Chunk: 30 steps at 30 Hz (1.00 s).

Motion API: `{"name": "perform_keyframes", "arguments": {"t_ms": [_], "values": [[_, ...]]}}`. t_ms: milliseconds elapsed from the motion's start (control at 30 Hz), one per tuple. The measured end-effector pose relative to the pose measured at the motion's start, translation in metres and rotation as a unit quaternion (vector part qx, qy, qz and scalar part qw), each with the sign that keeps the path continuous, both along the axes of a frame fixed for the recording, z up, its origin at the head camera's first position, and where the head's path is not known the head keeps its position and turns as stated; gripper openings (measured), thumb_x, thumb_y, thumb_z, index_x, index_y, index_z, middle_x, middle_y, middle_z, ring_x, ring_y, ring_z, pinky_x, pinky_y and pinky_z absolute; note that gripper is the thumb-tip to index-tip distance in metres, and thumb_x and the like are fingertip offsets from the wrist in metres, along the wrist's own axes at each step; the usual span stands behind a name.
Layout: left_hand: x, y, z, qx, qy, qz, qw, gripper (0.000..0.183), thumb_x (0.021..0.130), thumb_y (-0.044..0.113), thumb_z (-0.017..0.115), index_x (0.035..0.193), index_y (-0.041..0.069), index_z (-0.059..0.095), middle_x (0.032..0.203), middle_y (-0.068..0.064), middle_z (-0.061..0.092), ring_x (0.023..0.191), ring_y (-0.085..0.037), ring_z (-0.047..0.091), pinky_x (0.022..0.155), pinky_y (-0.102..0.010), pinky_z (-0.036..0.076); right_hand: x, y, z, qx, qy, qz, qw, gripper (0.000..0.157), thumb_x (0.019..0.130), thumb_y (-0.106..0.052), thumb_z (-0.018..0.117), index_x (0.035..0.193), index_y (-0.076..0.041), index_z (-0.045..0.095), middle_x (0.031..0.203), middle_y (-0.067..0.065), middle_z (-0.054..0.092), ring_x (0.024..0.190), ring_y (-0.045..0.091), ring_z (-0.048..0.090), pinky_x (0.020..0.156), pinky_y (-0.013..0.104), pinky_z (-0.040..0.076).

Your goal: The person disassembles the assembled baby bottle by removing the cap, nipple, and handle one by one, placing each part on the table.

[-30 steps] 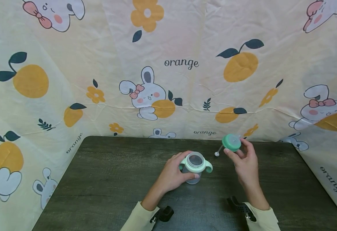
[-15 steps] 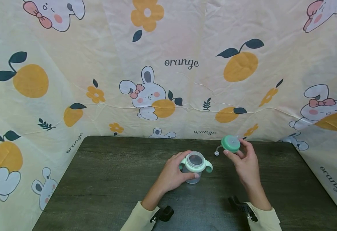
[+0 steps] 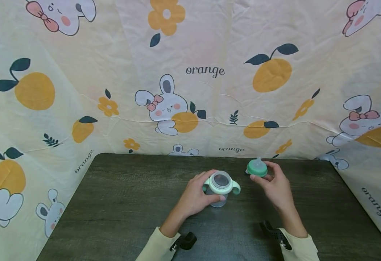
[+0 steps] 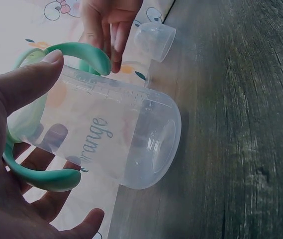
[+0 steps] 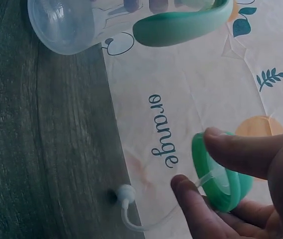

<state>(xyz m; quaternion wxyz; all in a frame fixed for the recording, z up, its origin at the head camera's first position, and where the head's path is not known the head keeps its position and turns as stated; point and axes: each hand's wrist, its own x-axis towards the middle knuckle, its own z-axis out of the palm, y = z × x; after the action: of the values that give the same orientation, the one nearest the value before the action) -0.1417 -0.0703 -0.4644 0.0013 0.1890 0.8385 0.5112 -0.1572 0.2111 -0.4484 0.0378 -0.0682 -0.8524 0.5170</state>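
Note:
My left hand [image 3: 195, 198] grips a clear baby bottle [image 4: 126, 127] with a mint-green two-handled collar [image 3: 227, 190]. The bottle's mouth faces up, uncovered. In the left wrist view the thumb lies along one side of the collar and the other fingers are behind the bottle. To its right, my right hand [image 3: 278, 186] pinches a green screw lid [image 3: 256, 169] between thumb and fingers, its translucent spout pointing up. From the lid's underside a thin clear straw [image 5: 137, 228] curves out to a round white weighted end [image 5: 126, 193], seen in the right wrist view.
A clear dome-shaped cap [image 4: 156, 41] stands on the dark wood-grain table [image 3: 121, 210], beyond the bottle in the left wrist view. A cloth [image 3: 112, 72] printed with rabbits and oranges hangs behind the table. Each wrist wears a black strap [image 3: 276, 235].
My right hand has tipped the lid from slanted to level, spout now up, and brought it slightly down and left. The straw's end has swung under the lid. The left hand and bottle stay put.

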Motion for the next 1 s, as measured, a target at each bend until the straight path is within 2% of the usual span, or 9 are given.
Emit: {"name": "perform_keyframes", "arguments": {"t_ms": [100,200,433,667,867,1000], "values": [[0.0001,0.0001,-0.0002,0.001,0.001,-0.001,1.0,0.079,0.085,0.03,0.099,0.155,0.02,0.063,0.144,-0.002,0.068,0.134,-0.03,0.061,0.11,-0.061,0.046,-0.0009,0.001,-0.0014,0.014,-0.021,0.014,1.0,0.077,0.102,-0.016,0.082,0.162,0.005,0.037,0.156,0.031,0.048,0.133,0.045,0.065,0.097,0.048,0.056],[0.0001,0.0,-0.0003,0.001,0.002,-0.002,1.0,0.079,0.085,0.03,0.099,0.155,0.02,0.063,0.144,-0.002,0.068,0.134,-0.029,0.061,0.109,-0.061,0.046,-0.0019,0.0017,-0.0022,0.027,-0.03,0.025,0.999,0.077,0.102,-0.016,0.082,0.161,0.007,0.037,0.156,0.033,0.048,0.131,0.047,0.066,0.098,0.054,0.056],[0.0005,0.0001,-0.0002,0.0,0.005,-0.002,1.0,0.079,0.085,0.03,0.099,0.155,0.019,0.063,0.143,-0.002,0.069,0.132,-0.029,0.062,0.108,-0.059,0.048,-0.0028,0.0023,-0.0054,0.061,-0.042,0.046,0.996,0.073,0.099,-0.015,0.084,0.154,0.009,0.043,0.15,0.034,0.053,0.119,0.045,0.07,0.086,0.046,0.056],[0.0006,0.0003,0.0002,-0.002,0.008,-0.001,1.0,0.079,0.085,0.029,0.099,0.155,0.019,0.063,0.143,-0.002,0.069,0.132,-0.029,0.062,0.109,-0.06,0.047,-0.0041,0.0047,-0.0075,0.095,-0.058,0.067,0.991,0.07,0.096,-0.017,0.087,0.148,0.01,0.048,0.116,0.028,0.068,0.096,0.034,0.066,0.071,0.039,0.049],[0.0009,-0.0001,-0.0003,-0.001,0.009,-0.002,1.0,0.079,0.085,0.03,0.099,0.155,0.019,0.063,0.143,-0.002,0.069,0.133,-0.029,0.061,0.11,-0.062,0.045,-0.0038,0.0047,-0.0067,0.128,-0.055,0.094,0.986,0.07,0.095,-0.018,0.088,0.145,0.013,0.05,0.129,0.033,0.064,0.102,0.036,0.067,0.073,0.041,0.052],[0.0011,0.0,-0.0003,-0.001,0.011,-0.003,0.9999,0.079,0.085,0.029,0.099,0.155,0.019,0.063,0.143,-0.002,0.069,0.133,-0.028,0.062,0.109,-0.06,0.047,-0.0043,0.0048,-0.0078,0.138,-0.058,0.099,0.984,0.071,0.095,-0.018,0.088,0.145,0.014,0.05,0.122,0.031,0.066,0.096,0.034,0.065,0.072,0.041,0.05]]}}
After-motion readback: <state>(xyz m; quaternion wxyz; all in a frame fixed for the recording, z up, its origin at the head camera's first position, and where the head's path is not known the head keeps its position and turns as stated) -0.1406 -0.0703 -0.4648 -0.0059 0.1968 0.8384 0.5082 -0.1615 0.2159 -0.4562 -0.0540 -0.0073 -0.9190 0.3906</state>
